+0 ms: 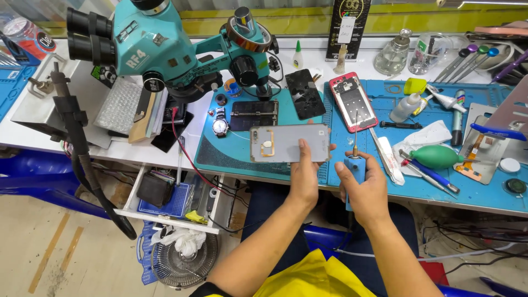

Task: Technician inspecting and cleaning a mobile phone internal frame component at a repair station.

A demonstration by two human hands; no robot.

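Grey phone back cover (290, 143) sits pinched in our left hand (304, 177) above the surface's (484, 190) blue mat, right hand (367, 190) gripping the blue-handled iron (355, 159). Risky: that tip could slip and scorch the cover or our thumb.

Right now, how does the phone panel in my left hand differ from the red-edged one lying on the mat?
The grey phone panel is held crosswise in the left hand; the red-edged phone frame lies lengthwise on the blue mat, untouched. The grey one shows a plain surface, the red-edged one open inner parts. Both are flat, rectangular phone parts.
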